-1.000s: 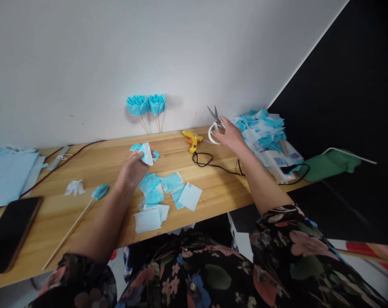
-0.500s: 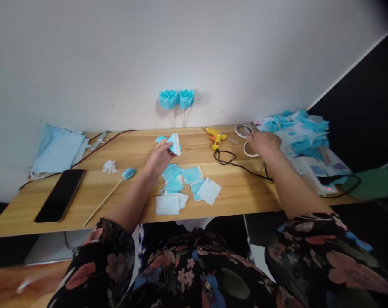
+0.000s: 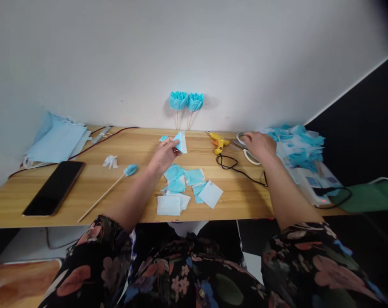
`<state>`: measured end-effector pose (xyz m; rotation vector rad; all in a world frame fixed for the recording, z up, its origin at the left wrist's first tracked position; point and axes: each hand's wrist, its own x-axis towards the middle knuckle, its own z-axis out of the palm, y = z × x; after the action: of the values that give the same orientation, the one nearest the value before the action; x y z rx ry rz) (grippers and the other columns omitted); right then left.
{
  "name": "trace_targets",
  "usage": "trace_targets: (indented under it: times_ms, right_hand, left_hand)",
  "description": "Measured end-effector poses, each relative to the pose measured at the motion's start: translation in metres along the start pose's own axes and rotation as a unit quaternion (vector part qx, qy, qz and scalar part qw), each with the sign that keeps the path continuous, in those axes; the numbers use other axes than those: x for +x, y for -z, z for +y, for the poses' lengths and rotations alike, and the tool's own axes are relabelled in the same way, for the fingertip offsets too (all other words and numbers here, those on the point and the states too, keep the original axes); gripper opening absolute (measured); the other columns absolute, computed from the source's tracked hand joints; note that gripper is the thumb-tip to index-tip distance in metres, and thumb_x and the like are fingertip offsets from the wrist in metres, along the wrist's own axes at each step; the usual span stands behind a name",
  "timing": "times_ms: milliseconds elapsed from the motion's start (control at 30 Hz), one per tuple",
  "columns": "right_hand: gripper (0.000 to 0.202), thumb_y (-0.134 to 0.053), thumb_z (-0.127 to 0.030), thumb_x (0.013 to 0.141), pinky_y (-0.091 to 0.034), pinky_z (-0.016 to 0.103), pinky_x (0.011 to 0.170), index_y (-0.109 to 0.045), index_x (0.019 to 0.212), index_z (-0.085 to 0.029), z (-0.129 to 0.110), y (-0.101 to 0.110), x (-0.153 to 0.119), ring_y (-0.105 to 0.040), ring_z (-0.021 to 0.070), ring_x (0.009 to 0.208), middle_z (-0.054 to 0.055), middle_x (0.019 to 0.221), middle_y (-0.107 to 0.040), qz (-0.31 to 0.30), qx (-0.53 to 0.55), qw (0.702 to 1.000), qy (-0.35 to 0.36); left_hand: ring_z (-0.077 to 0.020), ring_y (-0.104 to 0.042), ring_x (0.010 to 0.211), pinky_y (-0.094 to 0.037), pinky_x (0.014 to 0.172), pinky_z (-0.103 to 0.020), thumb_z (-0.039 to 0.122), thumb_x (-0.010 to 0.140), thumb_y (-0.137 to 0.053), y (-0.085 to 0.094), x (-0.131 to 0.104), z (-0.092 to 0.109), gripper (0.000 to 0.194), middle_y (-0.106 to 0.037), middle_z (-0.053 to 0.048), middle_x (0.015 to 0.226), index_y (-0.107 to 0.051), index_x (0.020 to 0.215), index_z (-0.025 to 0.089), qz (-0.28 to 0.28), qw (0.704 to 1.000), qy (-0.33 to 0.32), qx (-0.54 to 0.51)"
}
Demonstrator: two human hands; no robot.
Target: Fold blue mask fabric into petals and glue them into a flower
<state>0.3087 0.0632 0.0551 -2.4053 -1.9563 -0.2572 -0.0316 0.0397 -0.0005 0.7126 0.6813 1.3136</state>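
Observation:
My left hand [image 3: 164,155] is closed, pinching a folded blue-and-white fabric piece [image 3: 181,142] above the table. Near the back right, my right hand [image 3: 260,144] has its fingers closed on the scissors [image 3: 251,157], whose white handle loops show beside the fingertips. Several cut blue and white fabric squares [image 3: 210,194] lie below my left hand. A thin wooden stick with a blue fabric bud [image 3: 130,170] rests to the left. Just left of the scissors is a yellow glue gun [image 3: 218,143] with a black cord.
Two blue fabric flowers [image 3: 178,101] on sticks lean against the wall. A phone [image 3: 54,188] and a stack of blue face masks [image 3: 57,139] lie left. On the right are a heap of blue scraps [image 3: 299,143], a white power strip [image 3: 311,186] and a green bag [image 3: 370,196].
My right hand has shifted slightly at the scissors, and their handle loops sit differently. The left hand keeps its pinch on the fabric piece. The whole view has shifted a little.

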Motion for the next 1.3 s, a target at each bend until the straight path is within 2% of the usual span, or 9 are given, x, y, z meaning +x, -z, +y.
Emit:
trace_targets:
  times_ms: [200,300,500,633,833,933,1000,1100,1300]
  right_hand:
    - [0.047,-0.06,-0.04,0.092,-0.049,0.035,0.08,-0.066,0.136,-0.025,0.041,-0.013,0.008,-0.07,0.0292,0.108,0.013,0.127,-0.074,-0.137,-0.037,0.99,0.017]
    - [0.053,-0.061,-0.038,0.091,-0.049,0.035,0.08,-0.061,0.142,-0.024,0.051,-0.027,0.005,-0.071,0.0294,0.105,0.016,0.126,-0.074,-0.157,-0.053,0.986,0.026]
    - [0.054,-0.056,-0.04,0.093,-0.049,0.035,0.081,-0.056,0.144,-0.022,0.047,-0.037,-0.011,-0.071,0.03,0.104,0.015,0.121,-0.075,-0.071,-0.026,0.995,0.063]
    - [0.059,-0.06,-0.044,0.09,-0.05,0.037,0.084,-0.053,0.145,-0.024,0.048,-0.033,-0.018,-0.069,0.0304,0.109,0.013,0.126,-0.074,-0.011,0.054,0.998,-0.001]
    - [0.051,-0.054,-0.044,0.096,-0.052,0.041,0.088,-0.06,0.138,-0.015,0.034,-0.039,-0.017,-0.069,0.0343,0.112,0.023,0.123,-0.073,-0.054,0.05,0.994,-0.078]
    - [0.048,-0.049,-0.045,0.1,-0.053,0.043,0.09,-0.065,0.131,-0.012,0.017,-0.027,-0.019,-0.068,0.0344,0.112,0.026,0.125,-0.07,0.017,0.054,0.996,-0.063]
    - [0.044,-0.048,-0.045,0.101,-0.052,0.041,0.094,-0.069,0.127,-0.015,0.0,-0.014,-0.022,-0.068,0.032,0.114,0.021,0.125,-0.072,0.06,0.112,0.992,0.007]
    - [0.035,-0.053,-0.042,0.098,-0.055,0.036,0.089,-0.075,0.115,-0.019,-0.039,0.002,-0.028,-0.072,0.0255,0.1,0.011,0.11,-0.078,0.037,0.282,0.954,0.098]
    - [0.034,-0.066,-0.048,0.088,-0.055,0.023,0.062,-0.077,0.103,-0.02,-0.117,0.0,-0.039,-0.07,0.0184,0.092,0.009,0.108,-0.078,-0.158,0.591,0.775,0.156]
  left_hand:
    - [-0.0115,-0.061,0.064,-0.047,0.058,-0.023,0.027,0.07,-0.084,0.001,-0.001,0.0,0.031,-0.061,0.003,0.067,-0.054,0.073,0.019,-0.012,1.0,-0.003,0.008]
    - [-0.0118,-0.062,0.064,-0.047,0.059,-0.023,0.027,0.071,-0.083,0.002,-0.001,-0.001,0.03,-0.061,0.003,0.066,-0.054,0.072,0.019,-0.014,1.0,-0.001,0.015]
    - [-0.0113,-0.062,0.064,-0.047,0.059,-0.022,0.027,0.069,-0.085,0.003,0.001,-0.004,0.034,-0.061,0.003,0.065,-0.052,0.072,0.019,0.0,1.0,-0.003,0.013]
    - [-0.011,-0.061,0.062,-0.047,0.057,-0.022,0.028,0.068,-0.085,0.004,0.001,-0.004,0.033,-0.062,0.003,0.067,-0.053,0.073,0.019,-0.004,1.0,0.001,0.017]
    - [-0.0104,-0.061,0.061,-0.047,0.057,-0.022,0.026,0.07,-0.086,0.001,-0.001,-0.003,0.035,-0.061,0.004,0.064,-0.052,0.073,0.019,0.007,1.0,0.005,0.013]
    - [-0.0102,-0.06,0.06,-0.047,0.057,-0.022,0.026,0.072,-0.086,-0.001,-0.002,-0.003,0.035,-0.061,0.004,0.064,-0.052,0.072,0.019,0.005,1.0,0.013,0.013]
    - [-0.0098,-0.059,0.06,-0.046,0.056,-0.022,0.025,0.072,-0.086,-0.003,-0.002,-0.004,0.034,-0.061,0.004,0.064,-0.052,0.072,0.019,0.003,1.0,0.015,0.008]
    - [-0.0102,-0.059,0.06,-0.045,0.055,-0.022,0.025,0.071,-0.086,-0.004,-0.003,-0.004,0.034,-0.062,0.004,0.065,-0.053,0.071,0.019,-0.001,1.0,0.014,0.006]
    - [-0.0087,-0.057,0.059,-0.044,0.058,-0.021,0.029,0.072,-0.087,-0.004,-0.005,-0.006,0.035,-0.061,0.003,0.064,-0.055,0.07,0.018,-0.017,1.0,0.018,0.012]
